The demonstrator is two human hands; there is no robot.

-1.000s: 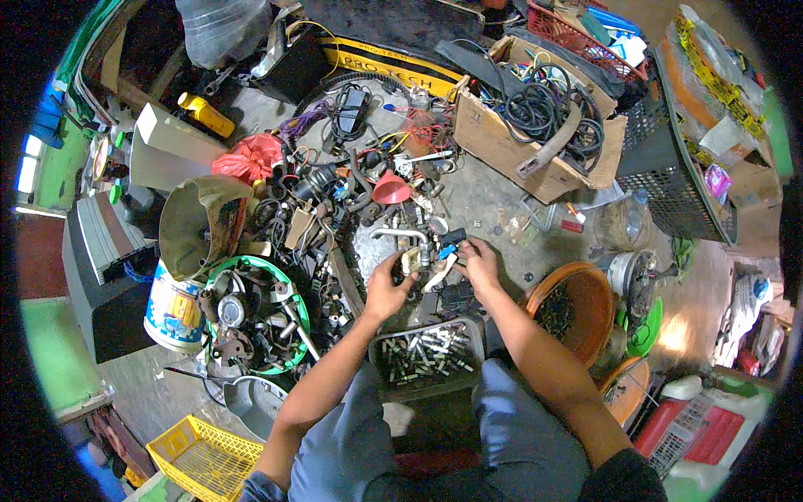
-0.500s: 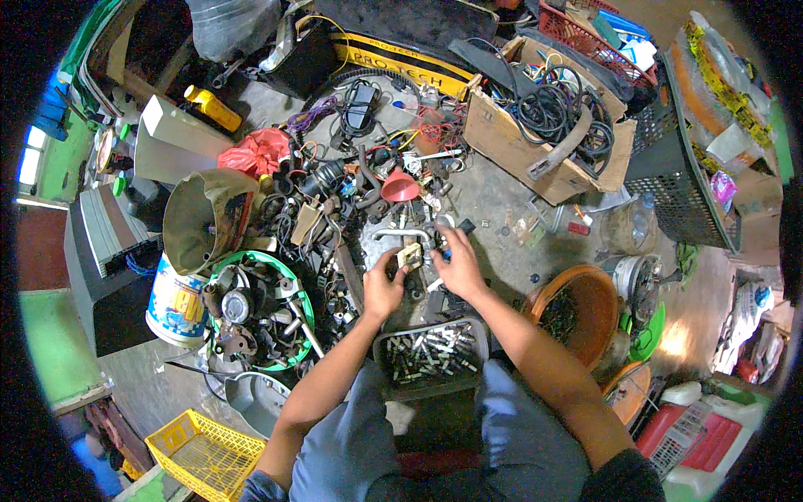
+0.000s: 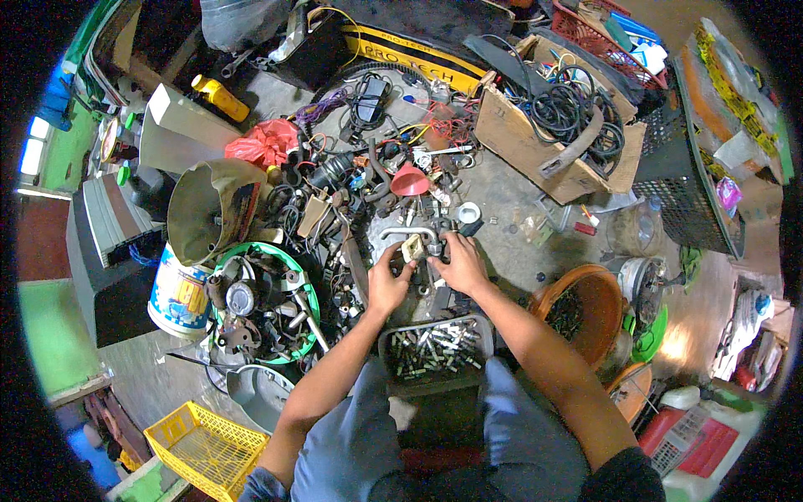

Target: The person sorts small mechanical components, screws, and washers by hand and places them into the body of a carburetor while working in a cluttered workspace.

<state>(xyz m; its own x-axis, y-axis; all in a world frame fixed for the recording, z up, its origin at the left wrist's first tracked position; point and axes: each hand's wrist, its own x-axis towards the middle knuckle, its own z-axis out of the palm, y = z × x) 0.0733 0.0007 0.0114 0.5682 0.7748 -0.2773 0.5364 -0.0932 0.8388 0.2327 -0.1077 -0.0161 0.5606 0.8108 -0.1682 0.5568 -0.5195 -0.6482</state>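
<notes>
My left hand (image 3: 389, 280) grips a small cream-coloured, block-like part (image 3: 412, 248) between thumb and fingers. Close by on the right, my right hand (image 3: 460, 266) has its fingers bent in around something small and dark, too hidden to name. Just beyond both hands lies a bent grey metal bar (image 3: 408, 231). A white ring-shaped piece (image 3: 468, 212) rests on the floor past my right fingertips. Between my knees stands a dark rectangular tub (image 3: 386, 364) holding many small silvery cylindrical pieces.
Loose parts and a red funnel (image 3: 410, 181) crowd the floor ahead. A green-rimmed basin (image 3: 316, 314) of metal parts is at left, an orange-brown bucket (image 3: 615, 309) at right. A cardboard box (image 3: 523, 159) of cables stands far right; a yellow basket (image 3: 201, 452) sits near left.
My right hand has drawn in closer to the cream part, its fingers more bent. The white ring now shows on the floor beyond it. The whole view has shifted slightly.
</notes>
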